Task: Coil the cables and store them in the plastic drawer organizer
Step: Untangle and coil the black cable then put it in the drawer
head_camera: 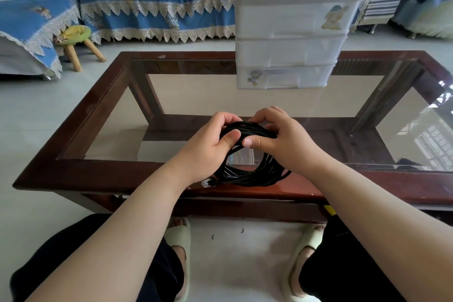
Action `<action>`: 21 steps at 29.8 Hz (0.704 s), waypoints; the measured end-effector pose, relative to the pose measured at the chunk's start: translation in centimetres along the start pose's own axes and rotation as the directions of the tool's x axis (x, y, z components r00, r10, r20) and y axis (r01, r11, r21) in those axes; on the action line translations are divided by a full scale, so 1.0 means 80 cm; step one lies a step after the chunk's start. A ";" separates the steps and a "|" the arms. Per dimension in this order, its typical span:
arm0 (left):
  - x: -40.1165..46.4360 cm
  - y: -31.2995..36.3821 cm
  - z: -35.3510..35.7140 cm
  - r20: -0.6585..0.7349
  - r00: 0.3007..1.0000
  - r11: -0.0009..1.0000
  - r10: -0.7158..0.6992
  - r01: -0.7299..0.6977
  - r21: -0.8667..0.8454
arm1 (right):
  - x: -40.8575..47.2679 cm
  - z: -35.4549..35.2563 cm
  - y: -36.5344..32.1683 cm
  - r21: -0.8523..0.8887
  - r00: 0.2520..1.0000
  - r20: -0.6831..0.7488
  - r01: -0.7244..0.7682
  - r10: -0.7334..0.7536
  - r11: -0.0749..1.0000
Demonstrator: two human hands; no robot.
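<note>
- Glass table top bare between the hands and the drawer unit: free path forward.
- Drawer unit stands far centre-right; its drawers are closed, top tray open.
- Left half of the glass is clear.

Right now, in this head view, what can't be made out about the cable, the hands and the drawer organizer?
- Black cable coil: its top is wrapped by the left hand and right hand, so whether the grip is securing a loose end is hidden.
- Connector at the coil's lower left: too small to identify.
- Drawer organizer: its top is cut off by the frame's upper edge; the translucent drawer fronts blur any contents.
</note>
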State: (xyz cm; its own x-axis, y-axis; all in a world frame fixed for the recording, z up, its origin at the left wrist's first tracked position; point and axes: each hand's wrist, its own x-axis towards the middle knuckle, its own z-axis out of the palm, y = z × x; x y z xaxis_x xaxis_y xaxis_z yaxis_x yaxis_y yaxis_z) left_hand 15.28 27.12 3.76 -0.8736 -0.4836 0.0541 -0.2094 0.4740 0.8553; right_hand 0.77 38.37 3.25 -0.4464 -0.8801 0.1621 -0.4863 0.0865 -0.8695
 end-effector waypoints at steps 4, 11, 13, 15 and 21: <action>0.004 -0.003 0.012 -0.068 0.997 1.000 -0.021 0.022 0.020 | -0.003 0.005 0.006 0.016 0.998 0.008 -0.056 0.056 0.998; 0.011 -0.008 0.017 -0.096 0.987 0.989 -0.132 0.137 0.053 | 0.020 -0.037 0.027 0.017 0.975 -0.006 -0.223 0.223 0.975; 0.011 -0.010 0.015 -0.119 0.980 0.982 -0.161 0.171 0.076 | 0.037 -0.065 0.048 -0.179 0.925 -0.235 -0.342 0.298 0.922; 0.011 -0.011 0.013 -0.142 0.971 0.977 -0.190 0.202 0.071 | 0.047 -0.083 0.073 -0.397 0.884 -0.254 -0.464 0.391 0.792; 0.016 -0.013 0.017 -0.200 0.939 0.960 -0.279 0.278 -0.032 | 0.047 -0.043 0.102 -0.685 0.841 -0.089 -0.441 0.534 0.580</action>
State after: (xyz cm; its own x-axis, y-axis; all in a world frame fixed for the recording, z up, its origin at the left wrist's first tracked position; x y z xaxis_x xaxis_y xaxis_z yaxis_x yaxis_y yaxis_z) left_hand 13.81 27.01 2.29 -0.6746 -0.7333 -0.0845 -0.4301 0.2974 0.8524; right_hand -7.50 37.41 -1.65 -0.7019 -0.6522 -0.2863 -0.5996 0.7580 -0.2568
